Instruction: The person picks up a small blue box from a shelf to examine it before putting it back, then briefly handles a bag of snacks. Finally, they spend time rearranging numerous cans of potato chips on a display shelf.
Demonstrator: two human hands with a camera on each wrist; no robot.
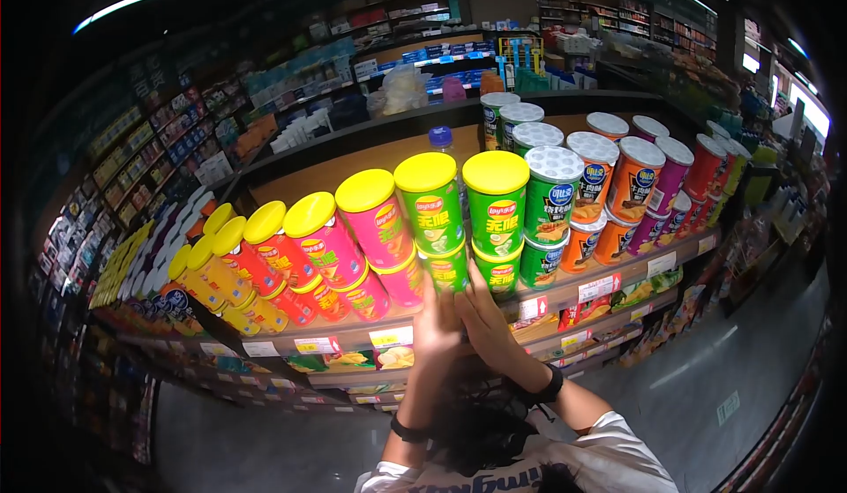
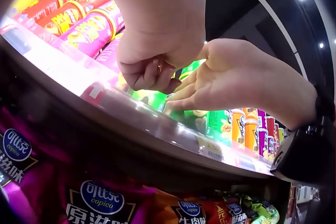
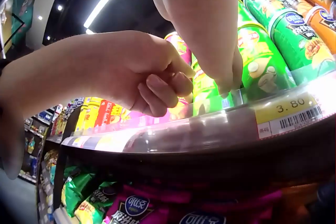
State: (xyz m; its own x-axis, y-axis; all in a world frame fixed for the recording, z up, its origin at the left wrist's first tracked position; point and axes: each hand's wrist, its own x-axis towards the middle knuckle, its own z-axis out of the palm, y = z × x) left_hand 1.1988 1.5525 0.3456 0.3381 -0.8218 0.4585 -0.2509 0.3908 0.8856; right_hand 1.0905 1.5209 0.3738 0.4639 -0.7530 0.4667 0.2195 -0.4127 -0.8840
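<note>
Both hands meet at the front of a shelf of chip canisters. My left hand point(image 1: 437, 321) is beside the lower green Lay's canister point(image 1: 445, 268); in the right wrist view several fingers point(image 3: 160, 90) of it are curled in, with nothing between them. My right hand point(image 1: 485, 317) reaches with straight fingers to the gap between that canister and the neighbouring lower green canister point(image 1: 499, 274). Upper green canisters with yellow lids, one at left point(image 1: 432, 206) and one at right point(image 1: 497, 206), stand on the lower ones. The right fingertips are partly hidden behind the clear shelf lip point(image 3: 210, 116).
Pink canisters point(image 1: 375, 220) stand to the left, dark green Copico canisters point(image 1: 551, 197) and orange ones point(image 1: 635, 180) to the right. A purple-capped bottle point(image 1: 440, 138) stands behind. Price tags point(image 1: 600, 288) line the shelf edge; bagged chips point(image 2: 100, 203) fill the shelf below.
</note>
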